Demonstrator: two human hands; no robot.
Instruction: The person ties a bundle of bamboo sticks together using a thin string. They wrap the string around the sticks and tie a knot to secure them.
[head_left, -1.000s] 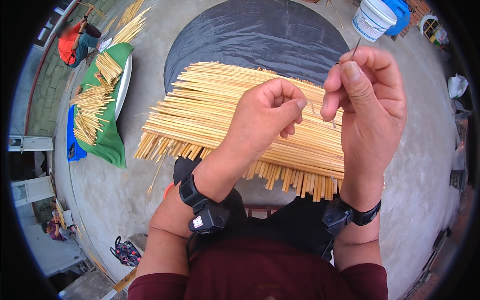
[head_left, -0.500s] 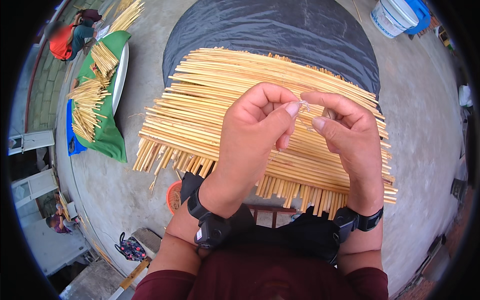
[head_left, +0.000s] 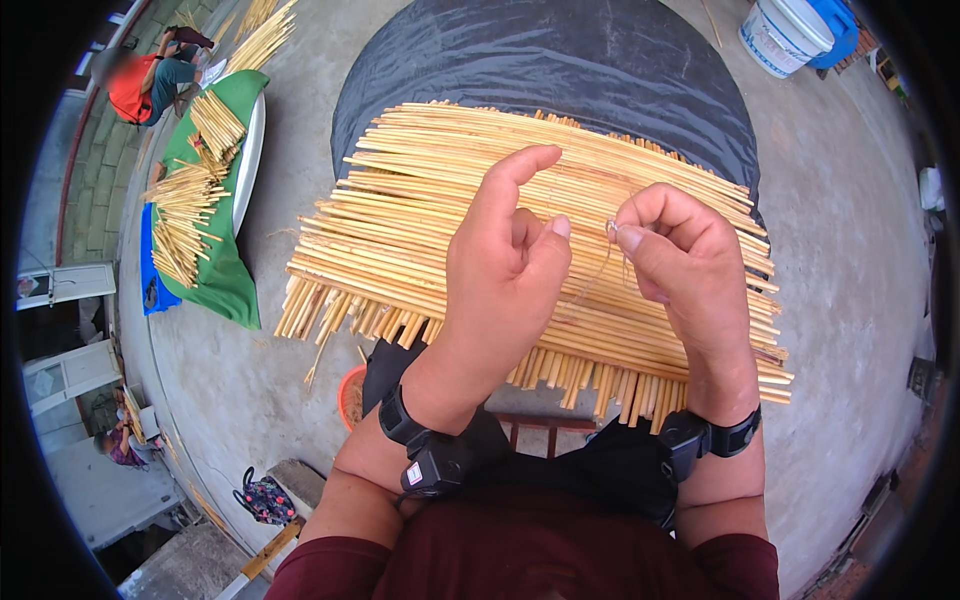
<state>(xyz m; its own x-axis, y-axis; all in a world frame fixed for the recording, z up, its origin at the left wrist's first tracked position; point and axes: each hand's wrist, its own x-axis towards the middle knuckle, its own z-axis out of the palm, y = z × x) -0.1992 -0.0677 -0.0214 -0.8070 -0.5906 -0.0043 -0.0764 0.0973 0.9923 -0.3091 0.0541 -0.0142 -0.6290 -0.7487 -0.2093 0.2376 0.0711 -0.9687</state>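
Note:
Above a wide layer of straw-coloured stalks point(head_left: 420, 235), my right hand point(head_left: 690, 265) pinches a thin, pale thread point(head_left: 611, 228) between thumb and forefinger. A loose strand of it hangs down from the fingertips. To its left, my left hand point(head_left: 510, 260) is raised with thumb and forefinger apart and nothing seen between them; its other fingers curl inward, partly hidden. The stalks lie mostly side by side, crosswise before me, with another layer of stalk ends poking out along the near edge. They rest on a round surface covered in dark plastic sheeting point(head_left: 540, 55).
At the left, a green cloth point(head_left: 235, 285) carries more bundles of stalks. An orange-red basket point(head_left: 350, 398) stands on the floor by my left knee. A white bucket point(head_left: 780, 40) is at the far right. Two other people sit at the left, one in a red top point(head_left: 130, 98).
My left hand has let go of the thread and drawn apart from the right, its forefinger lifting. My right hand keeps the thread and has shifted slightly.

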